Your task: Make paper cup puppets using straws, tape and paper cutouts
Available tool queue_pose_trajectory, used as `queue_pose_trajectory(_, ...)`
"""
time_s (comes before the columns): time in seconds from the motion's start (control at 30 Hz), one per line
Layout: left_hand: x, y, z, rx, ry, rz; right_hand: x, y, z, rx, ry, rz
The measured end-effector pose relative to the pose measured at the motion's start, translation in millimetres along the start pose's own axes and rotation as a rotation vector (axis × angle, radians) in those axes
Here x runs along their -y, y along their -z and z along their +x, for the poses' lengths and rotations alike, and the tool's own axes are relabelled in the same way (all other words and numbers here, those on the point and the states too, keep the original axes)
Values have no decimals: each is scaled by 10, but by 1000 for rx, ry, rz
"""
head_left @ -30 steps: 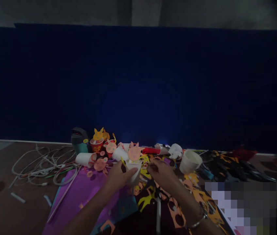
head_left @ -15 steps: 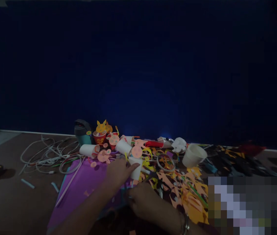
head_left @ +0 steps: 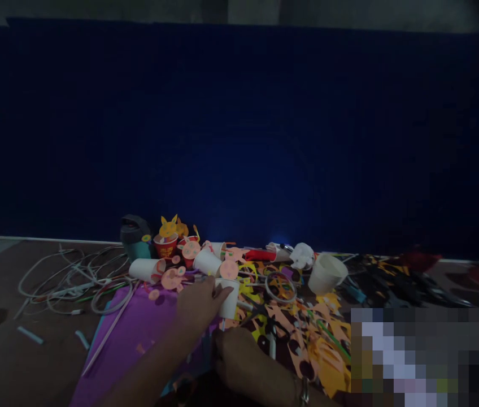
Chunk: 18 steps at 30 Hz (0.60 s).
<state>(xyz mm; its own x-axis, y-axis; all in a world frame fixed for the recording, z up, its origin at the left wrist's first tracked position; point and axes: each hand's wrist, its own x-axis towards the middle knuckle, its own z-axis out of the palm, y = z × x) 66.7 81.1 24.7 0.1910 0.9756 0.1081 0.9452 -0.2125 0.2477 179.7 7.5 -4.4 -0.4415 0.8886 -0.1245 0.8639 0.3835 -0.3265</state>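
My left hand [head_left: 201, 299] grips a white paper cup [head_left: 229, 302] at its side, thumb lying across the wall near the rim. Just below the cup is my right hand [head_left: 233, 350], its fingers curled in; a thin pale strip [head_left: 223, 324] shows between it and the cup, but what the fingers hold is too dark to make out. Under my left forearm lie purple sheets [head_left: 116, 333]. Behind the held cup rest another white paper cup [head_left: 207, 263] on its side and a pink animal face cutout [head_left: 228, 269].
Orange and pink paper scraps [head_left: 303, 339] spread on the right, with a tape roll [head_left: 281, 287] and scissors [head_left: 254, 311]. A larger white cup [head_left: 327, 274] stands beyond. Left are tangled white cables [head_left: 70, 277], a teal container [head_left: 135, 237] and a red cup [head_left: 165, 247]. A blue partition [head_left: 239, 141] runs behind.
The view has tipped up and shifted slightly right. My left hand still holds the cup, and my right hand stays close below it with little visible movement.
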Motion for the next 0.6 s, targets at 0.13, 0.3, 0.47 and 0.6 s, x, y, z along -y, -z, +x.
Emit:
queue_pose_trajectory(0.13,-19,50,-13,-148,-100,-199,-113,229,-16,-100,-53,252)
queue_pose_trajectory(0.3,-58,85,-10,-262,-266,-655,-369,640,-25,-66,-288,889)
queue_pose_trajectory(0.47,-100,81,-73,-157,-357,-849,-483,766,-7,-56,-282,1147)
queue_pose_trajectory(0.6,-141,101,-133,-65,-478,-814,-522,721,48,-239,-342,1042)
